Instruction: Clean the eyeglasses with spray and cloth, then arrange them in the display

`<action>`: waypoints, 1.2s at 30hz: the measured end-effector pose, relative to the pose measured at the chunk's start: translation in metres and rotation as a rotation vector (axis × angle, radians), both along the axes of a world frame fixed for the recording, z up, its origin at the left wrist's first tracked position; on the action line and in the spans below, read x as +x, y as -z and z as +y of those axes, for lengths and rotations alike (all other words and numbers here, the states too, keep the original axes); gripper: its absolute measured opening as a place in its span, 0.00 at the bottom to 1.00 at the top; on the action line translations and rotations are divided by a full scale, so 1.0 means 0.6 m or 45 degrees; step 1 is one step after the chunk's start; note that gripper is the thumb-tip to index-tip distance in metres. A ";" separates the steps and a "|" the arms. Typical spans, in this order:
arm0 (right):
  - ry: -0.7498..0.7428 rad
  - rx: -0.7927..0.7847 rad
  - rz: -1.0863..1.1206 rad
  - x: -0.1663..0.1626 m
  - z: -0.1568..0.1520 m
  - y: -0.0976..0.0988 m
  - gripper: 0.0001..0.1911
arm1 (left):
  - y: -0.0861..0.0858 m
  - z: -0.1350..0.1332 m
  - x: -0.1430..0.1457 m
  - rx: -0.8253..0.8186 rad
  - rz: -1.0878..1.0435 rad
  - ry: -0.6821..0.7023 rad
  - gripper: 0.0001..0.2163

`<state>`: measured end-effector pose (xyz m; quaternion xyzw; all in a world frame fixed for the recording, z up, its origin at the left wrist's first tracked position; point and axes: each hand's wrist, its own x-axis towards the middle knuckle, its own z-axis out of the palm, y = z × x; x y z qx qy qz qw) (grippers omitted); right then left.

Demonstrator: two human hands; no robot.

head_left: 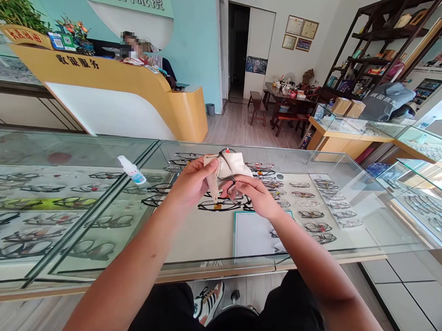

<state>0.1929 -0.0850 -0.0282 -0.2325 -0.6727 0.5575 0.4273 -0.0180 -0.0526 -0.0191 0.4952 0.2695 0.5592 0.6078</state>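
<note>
A cream cloth [235, 161] is bunched between my hands above the glass counter, its corner hanging down. My left hand [191, 184] is closed on the cloth, thumb pressed over its left edge. A dark-rimmed pair of glasses [227, 176] lies against the cloth, which hides part of it. The fingers of my right hand [256, 195] are closed around the glasses' lower right side. A white spray bottle [132, 170] is on the counter glass to the left of my hands.
The glass display counter [198, 268] holds rows of eyeglasses [219, 204] and a white teal-edged board [252, 235]. A person [136, 49] is behind the yellow reception desk [187, 110]; another person [387, 100] in grey bends near the right-hand showcases. A wooden table [288, 93] stands behind.
</note>
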 end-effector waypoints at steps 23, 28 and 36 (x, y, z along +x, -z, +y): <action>0.062 -0.101 0.051 -0.002 0.007 0.004 0.19 | 0.003 -0.023 0.029 0.004 -0.021 0.124 0.23; 0.061 -0.102 0.082 -0.003 0.013 0.015 0.18 | 0.014 -0.022 0.034 -0.020 -0.011 0.118 0.22; 0.060 -0.050 0.038 -0.001 0.014 0.020 0.19 | 0.022 -0.026 0.035 -0.016 0.067 0.073 0.21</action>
